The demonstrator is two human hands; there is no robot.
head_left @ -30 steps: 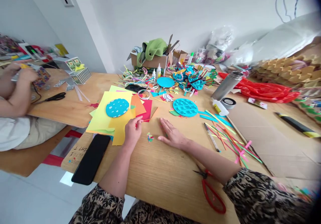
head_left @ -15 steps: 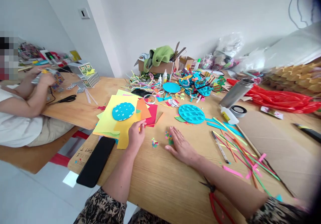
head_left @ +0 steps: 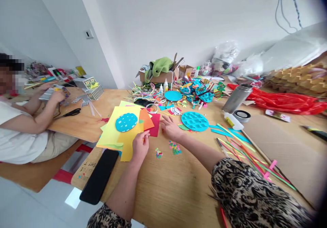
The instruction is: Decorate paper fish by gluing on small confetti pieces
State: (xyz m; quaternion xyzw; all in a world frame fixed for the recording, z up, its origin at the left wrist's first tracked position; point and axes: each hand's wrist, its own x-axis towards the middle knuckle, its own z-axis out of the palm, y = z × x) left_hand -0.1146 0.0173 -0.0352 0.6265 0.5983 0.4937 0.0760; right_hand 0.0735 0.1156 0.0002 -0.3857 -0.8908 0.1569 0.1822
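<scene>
My left hand (head_left: 140, 147) is closed, thumb and fingers pressed together, beside the yellow-orange paper (head_left: 127, 149). Whatever is in that pinch, if anything, is too small to make out. My right hand (head_left: 171, 128) reaches over the table with fingers apart, just right of a red paper sheet (head_left: 154, 128). Nearer to me lie two little heaps of coloured paper bits, a smaller heap (head_left: 158, 153) and a larger heap (head_left: 175, 147). A blue oval with white patches (head_left: 126, 122) rests on yellow paper (head_left: 108, 132). To the right of my right hand is a blue oval with raised scales (head_left: 195, 121).
A black phone (head_left: 99, 177) lies at the table's front left edge. Coloured paper strips (head_left: 245, 149), a glue bottle (head_left: 233, 121) and a steel flask (head_left: 237, 98) are on the right. My right sleeve partly covers red-handled scissors (head_left: 222, 217). Another person (head_left: 17, 126) works at left.
My right hand has lifted off the larger heap of paper bits and moved forward and left to beside the red paper. My left hand stays closed in nearly the same place.
</scene>
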